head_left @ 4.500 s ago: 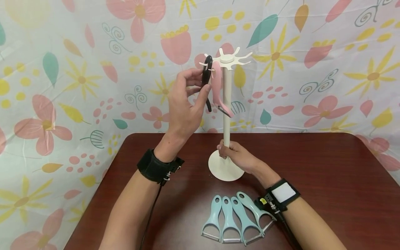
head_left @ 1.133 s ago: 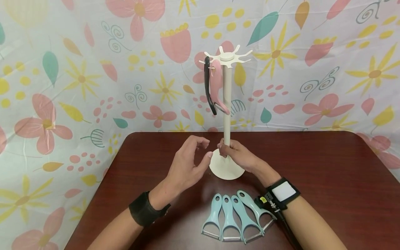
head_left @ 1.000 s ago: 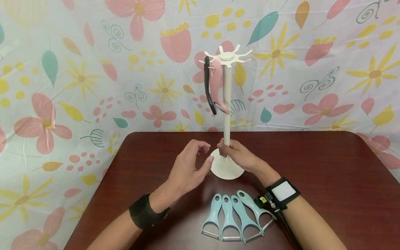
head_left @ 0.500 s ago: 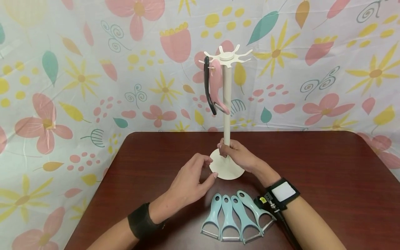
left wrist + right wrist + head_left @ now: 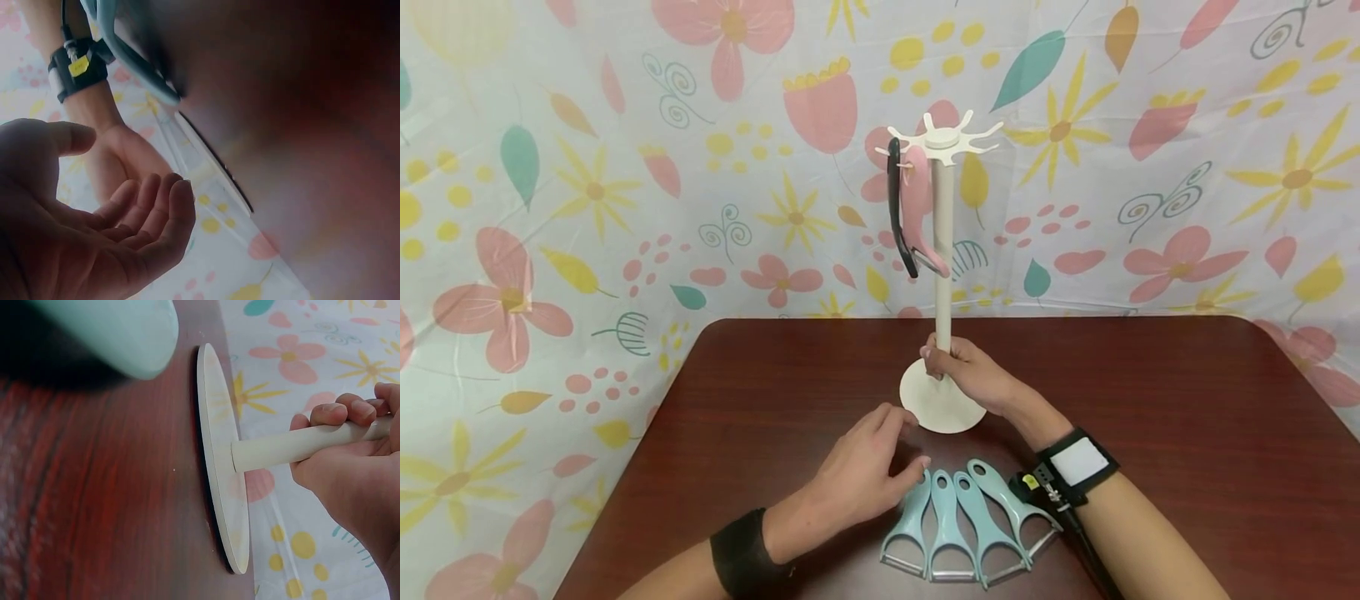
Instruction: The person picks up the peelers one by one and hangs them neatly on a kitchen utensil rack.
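Note:
My right hand (image 5: 973, 375) grips the white pole of a utensil stand (image 5: 275, 450) just above its round base. From the stand's hooked top hang a black peeler (image 5: 897, 208) and a pink peeler (image 5: 914, 200), side by side on the left. My left hand (image 5: 865, 467) is low over the table, fingers loosely bent and holding nothing. Its thumb tip overlaps the handle end of the leftmost light blue peeler (image 5: 912, 518) in the head view. Several such peelers lie fanned out, handles toward the stand, among them a second blue peeler (image 5: 948, 518) and the rightmost blue peeler (image 5: 1009, 498).
The dark red-brown table (image 5: 1187, 433) has rounded far corners. Behind it hangs a flower-print cloth (image 5: 685, 167). Black straps sit on both wrists, and a cable runs from the right wrist strap (image 5: 1078, 467). Other hooks (image 5: 985, 133) on the stand's top bear nothing.
My left hand let go of the black peeler, which now hangs on its hook, and came down toward the blue peelers. My right hand kept its grip on the pole.

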Motion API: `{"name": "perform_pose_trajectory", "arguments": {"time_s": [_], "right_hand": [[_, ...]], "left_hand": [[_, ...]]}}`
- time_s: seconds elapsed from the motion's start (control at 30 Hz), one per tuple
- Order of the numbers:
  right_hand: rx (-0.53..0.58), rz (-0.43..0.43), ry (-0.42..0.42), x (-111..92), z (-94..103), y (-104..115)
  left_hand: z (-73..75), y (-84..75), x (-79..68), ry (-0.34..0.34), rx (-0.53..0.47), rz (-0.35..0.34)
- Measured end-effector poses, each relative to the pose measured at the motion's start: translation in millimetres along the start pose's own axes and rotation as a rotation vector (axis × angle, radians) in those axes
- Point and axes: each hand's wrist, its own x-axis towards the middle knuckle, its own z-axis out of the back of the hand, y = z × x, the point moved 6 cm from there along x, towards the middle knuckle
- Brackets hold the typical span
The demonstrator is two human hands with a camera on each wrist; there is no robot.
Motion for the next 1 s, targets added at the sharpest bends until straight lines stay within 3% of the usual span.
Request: {"name": "perform_pose_trajectory", "arguments": {"time_s": [0.23,0.4,0.8,1.0], "right_hand": [[-0.001,-0.002,0.009,-0.6,-0.9,0.3],[0.009,-0.007,0.011,-1.0,-1.2,1.4],[-0.008,-0.028,-0.001,-0.6,0.1,-1.5],[-0.016,-0.020,-0.008,-0.8,0.6,-1.0]], "left_hand": [[-12.8,-4.2,-9.1,0.074,0.074,0.039],[-18.7,-5.5,-14.1,0.085,0.119,0.042],[-23.8,-7.0,-19.9,0.121,0.197,0.055],[-25.5,-9.6,-22.4,0.183,0.214,0.080]]}}
